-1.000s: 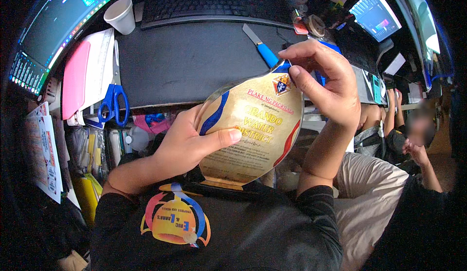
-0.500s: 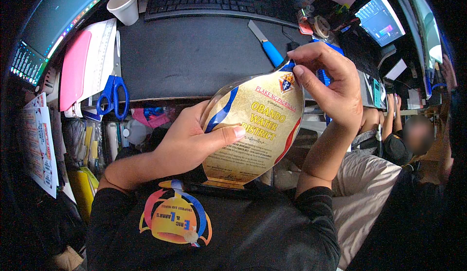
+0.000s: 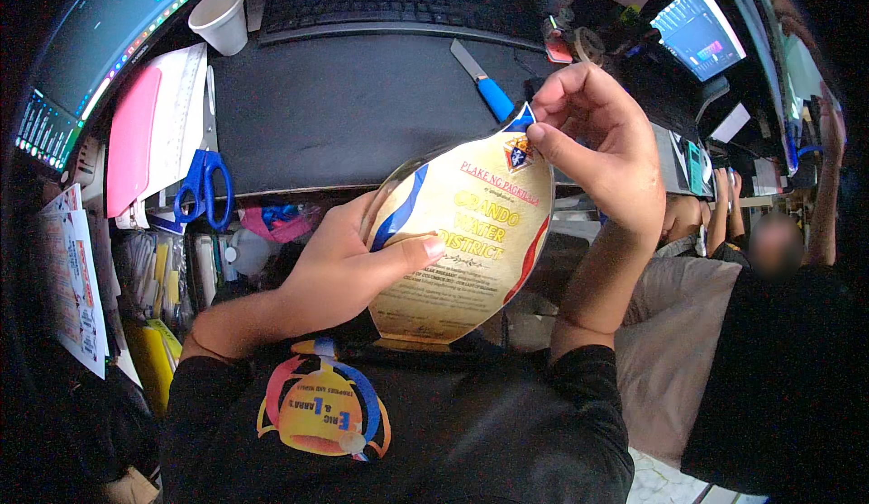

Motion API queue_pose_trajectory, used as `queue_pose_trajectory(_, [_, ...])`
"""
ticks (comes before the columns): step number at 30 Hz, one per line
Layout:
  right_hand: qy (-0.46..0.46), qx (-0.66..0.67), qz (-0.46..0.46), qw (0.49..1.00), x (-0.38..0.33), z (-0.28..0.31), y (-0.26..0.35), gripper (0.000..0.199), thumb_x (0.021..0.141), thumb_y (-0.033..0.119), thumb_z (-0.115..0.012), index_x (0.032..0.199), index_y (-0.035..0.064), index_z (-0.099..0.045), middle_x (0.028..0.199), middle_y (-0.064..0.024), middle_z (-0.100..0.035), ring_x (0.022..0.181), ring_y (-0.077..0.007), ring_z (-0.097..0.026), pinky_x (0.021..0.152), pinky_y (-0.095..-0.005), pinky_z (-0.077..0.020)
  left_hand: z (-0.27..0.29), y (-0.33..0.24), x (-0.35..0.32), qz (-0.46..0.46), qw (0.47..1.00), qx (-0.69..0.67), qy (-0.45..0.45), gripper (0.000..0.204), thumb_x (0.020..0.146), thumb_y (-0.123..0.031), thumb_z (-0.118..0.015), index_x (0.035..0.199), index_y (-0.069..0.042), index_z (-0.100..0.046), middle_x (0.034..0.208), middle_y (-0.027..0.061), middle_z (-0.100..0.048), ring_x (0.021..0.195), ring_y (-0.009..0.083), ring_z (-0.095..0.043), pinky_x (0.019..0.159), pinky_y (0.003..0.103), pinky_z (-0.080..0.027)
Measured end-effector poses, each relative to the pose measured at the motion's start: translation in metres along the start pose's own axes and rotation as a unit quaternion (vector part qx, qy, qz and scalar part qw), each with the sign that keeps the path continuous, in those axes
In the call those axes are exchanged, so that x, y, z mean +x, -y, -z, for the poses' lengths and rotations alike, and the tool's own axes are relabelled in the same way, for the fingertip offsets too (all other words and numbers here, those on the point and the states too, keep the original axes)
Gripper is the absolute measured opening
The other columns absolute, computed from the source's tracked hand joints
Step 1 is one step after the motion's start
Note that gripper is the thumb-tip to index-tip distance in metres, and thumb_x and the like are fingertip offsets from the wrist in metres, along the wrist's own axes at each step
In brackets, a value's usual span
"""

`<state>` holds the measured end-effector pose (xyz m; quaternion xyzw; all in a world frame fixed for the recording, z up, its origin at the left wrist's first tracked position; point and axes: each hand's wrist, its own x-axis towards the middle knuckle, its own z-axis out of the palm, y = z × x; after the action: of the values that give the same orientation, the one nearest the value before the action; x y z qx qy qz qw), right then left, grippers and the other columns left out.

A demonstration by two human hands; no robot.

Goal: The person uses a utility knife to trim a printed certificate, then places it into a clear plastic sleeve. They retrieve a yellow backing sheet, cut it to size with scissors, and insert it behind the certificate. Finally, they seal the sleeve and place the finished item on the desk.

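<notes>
A gold plaque (image 3: 489, 278) with a pointed top, a blue band, a red band and a small emblem is held in front of my chest, its printed face turned toward me. My left hand (image 3: 362, 255) grips its left edge, thumb lying across the front and the other fingers hidden behind. At the pointed tip, my right hand (image 3: 602, 142) pinches the upper right edge between thumb and forefinger. The plaque's flat base sits low, close to my black shirt (image 3: 507, 413).
On the dark desk (image 3: 335, 97) lie a blue-handled cutter (image 3: 489, 92), a keyboard (image 3: 362, 6) and a white paper cup (image 3: 220, 23). Blue scissors (image 3: 206, 187) hang over its left edge beside a pink folder (image 3: 136, 142). Another person (image 3: 774, 251) is at the right.
The plaque and both hands have shifted slightly left in the picture, and most of the surroundings have too. My grip looks the same. At the right, the other person's arm is more visible.
</notes>
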<state>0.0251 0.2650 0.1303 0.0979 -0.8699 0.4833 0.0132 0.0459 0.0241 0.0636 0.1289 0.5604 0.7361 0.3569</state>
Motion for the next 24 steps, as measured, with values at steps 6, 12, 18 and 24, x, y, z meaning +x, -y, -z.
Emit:
queue_pose_trajectory(6, [-0.009,-0.033,0.001,0.999,-0.002,-0.003,0.005,0.021,0.081,0.002,-0.066,0.099,0.0016,-0.056,0.089,-0.0009,-0.059,0.082,-0.0077,-0.057,0.071,-0.0218,-0.0470,0.000,-0.001,-0.002,0.007,1.000,-0.012,0.009,0.048,0.088,-0.006,-0.058,0.131,0.003,-0.041,0.126,0.0131,-0.055,0.118,0.0203,-0.052,0.103,0.037,-0.037])
queue_pose_trajectory(12, [-0.011,-0.069,0.012,0.997,0.000,-0.007,0.011,0.020,0.081,0.002,-0.065,0.100,0.0017,-0.057,0.089,0.0000,-0.059,0.081,-0.0067,-0.057,0.068,-0.0205,-0.0462,0.003,0.000,-0.003,-0.009,1.000,-0.014,0.013,0.047,0.088,-0.006,-0.057,0.131,0.002,-0.041,0.127,0.0131,-0.055,0.118,0.0206,-0.051,0.104,0.037,-0.036])
queue_pose_trajectory(18, [-0.012,-0.112,0.011,0.994,0.002,-0.006,0.016,0.019,0.081,0.002,-0.065,0.099,0.0018,-0.057,0.087,0.0001,-0.059,0.080,-0.0068,-0.058,0.066,-0.0203,-0.0459,0.004,0.001,-0.003,-0.031,0.999,-0.014,0.013,0.049,0.088,-0.006,-0.057,0.133,0.003,-0.040,0.128,0.0134,-0.054,0.120,0.0207,-0.050,0.104,0.036,-0.035])
queue_pose_trajectory(24, [-0.011,-0.123,0.007,0.992,0.003,-0.007,0.018,0.019,0.079,0.001,-0.064,0.097,0.0019,-0.057,0.087,-0.0005,-0.060,0.079,-0.0069,-0.058,0.065,-0.0202,-0.0460,0.005,0.001,-0.002,-0.043,0.999,-0.009,0.020,0.050,0.089,-0.007,-0.057,0.134,0.003,-0.039,0.129,0.0133,-0.053,0.120,0.0202,-0.050,0.105,0.036,-0.035])
